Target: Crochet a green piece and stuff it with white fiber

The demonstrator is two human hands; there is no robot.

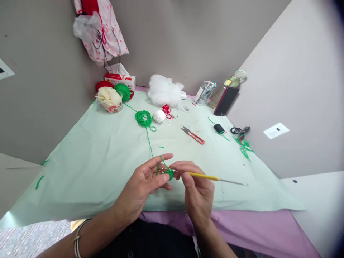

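The small green stitched piece is held just above the near part of the desk, between the two hands. The left hand has its fingers closed on it in a pinch, with green yarn running up over the raised forefinger. The right hand grips the yellow-handled hook, its working tip at the piece (whether a loop is caught on it, I cannot tell). A stitch appears to be in hand; moving the hook calls, I judge, for a firm pinch and taut yarn.

The strand leads away to a loose green coil, beside a white ball. Farther back, a tub holds something cream and folded (perhaps cloth), next to a green ball. Behind these, a tissue box has a tissue poking out. On the right, a clear cup holds slim sticks or tools. A dotted bag hangs above, with red yarn at its top.
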